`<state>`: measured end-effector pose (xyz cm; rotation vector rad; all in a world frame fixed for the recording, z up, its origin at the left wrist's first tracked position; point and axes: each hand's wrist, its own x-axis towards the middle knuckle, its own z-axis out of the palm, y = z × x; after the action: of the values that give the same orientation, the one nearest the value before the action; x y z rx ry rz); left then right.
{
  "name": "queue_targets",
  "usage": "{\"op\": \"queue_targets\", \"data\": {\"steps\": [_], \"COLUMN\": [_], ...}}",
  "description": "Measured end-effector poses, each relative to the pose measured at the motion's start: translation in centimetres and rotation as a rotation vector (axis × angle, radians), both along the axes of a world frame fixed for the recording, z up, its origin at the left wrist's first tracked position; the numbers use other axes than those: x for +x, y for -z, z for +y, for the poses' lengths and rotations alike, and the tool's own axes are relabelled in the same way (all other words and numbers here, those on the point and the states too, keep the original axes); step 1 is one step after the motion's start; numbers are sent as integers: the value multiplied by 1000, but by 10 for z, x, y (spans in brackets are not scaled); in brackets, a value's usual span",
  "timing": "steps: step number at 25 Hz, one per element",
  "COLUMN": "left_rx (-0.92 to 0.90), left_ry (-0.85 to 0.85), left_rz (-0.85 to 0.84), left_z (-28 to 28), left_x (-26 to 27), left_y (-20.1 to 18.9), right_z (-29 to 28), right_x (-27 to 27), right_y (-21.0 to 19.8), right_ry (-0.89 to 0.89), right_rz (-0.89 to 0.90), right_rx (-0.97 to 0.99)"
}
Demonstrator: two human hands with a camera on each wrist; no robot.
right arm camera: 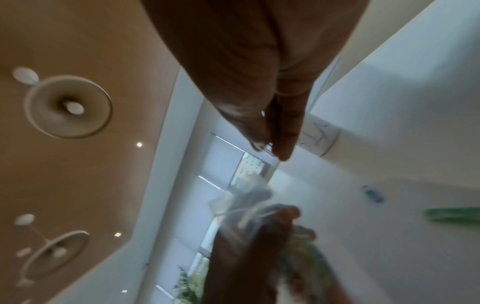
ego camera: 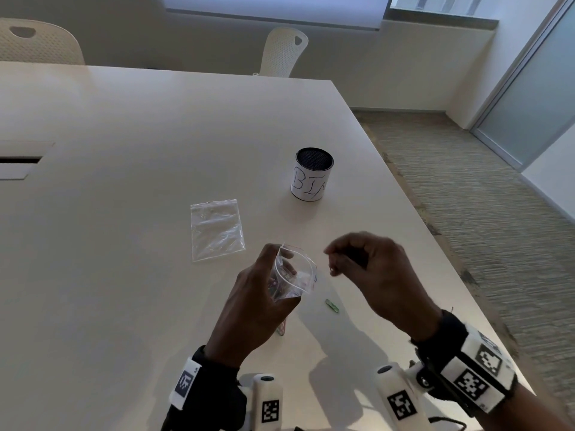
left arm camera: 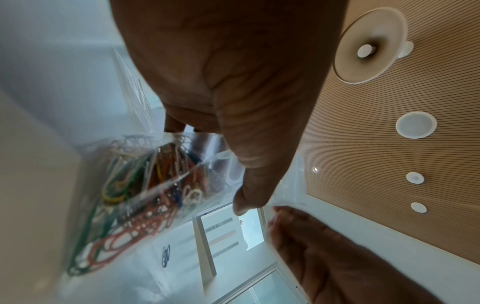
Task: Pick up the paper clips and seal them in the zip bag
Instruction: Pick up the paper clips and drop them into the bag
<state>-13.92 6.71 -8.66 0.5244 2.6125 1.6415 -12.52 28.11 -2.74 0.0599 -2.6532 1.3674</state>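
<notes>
The left hand (ego camera: 249,303) is raised above the table (ego camera: 124,213), its fingers and thumb curled round a clear zip bag (ego camera: 292,275) whose mouth stands open and faces up toward the right. The left wrist view shows a mass of coloured paper clips (left arm camera: 145,185) inside this bag. The right hand (ego camera: 373,275) hovers just beside the bag's mouth, thumb and forefinger pinched together on a small silver paper clip (right arm camera: 267,147). A green paper clip (ego camera: 332,305) lies on the table between the two hands, and a blue paper clip (left arm camera: 165,255) lies near the bag. More clips show partly under the left hand; their number cannot be told. A second, flat zip bag (ego camera: 217,229) lies further back, well apart from a labelled mesh cup (ego camera: 312,174).
</notes>
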Motion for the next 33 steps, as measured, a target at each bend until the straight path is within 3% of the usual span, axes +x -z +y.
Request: {"op": "queue_targets", "data": {"steps": [3, 7, 9, 13, 20, 24, 27, 29, 33], "left_rx": [-11, -6, 9, 6, -5, -4, -3, -13, -19], "left_ry": [7, 4, 2, 30, 10, 13, 1, -9, 4], "left_rz": [1, -3, -2, 23, 13, 2, 0, -5, -4], "left_z": [0, 0, -1, 0, 0, -1, -2, -3, -1], "left_x": [0, 0, 0, 0, -1, -1, -3, -3, -2], "left_y": [0, 0, 0, -1, -1, -1, 2, 2, 0], "right_z": [-23, -23, -8, 3, -2, -2, 2, -8, -28], "right_x": [5, -12, -32, -52, -64, -57, -41, -24, -9], "right_y": [-26, -19, -3, 40, 48, 33, -1, -28, -35], "right_ry": [-69, -80, -71, -305, -335, -344, -171, -158, -237], "right_rz": [59, 110, 83, -152, -201, -218, 3, 67, 130], "right_rx": [-166, -64, 91, 511, 612, 593, 296, 120, 157]}}
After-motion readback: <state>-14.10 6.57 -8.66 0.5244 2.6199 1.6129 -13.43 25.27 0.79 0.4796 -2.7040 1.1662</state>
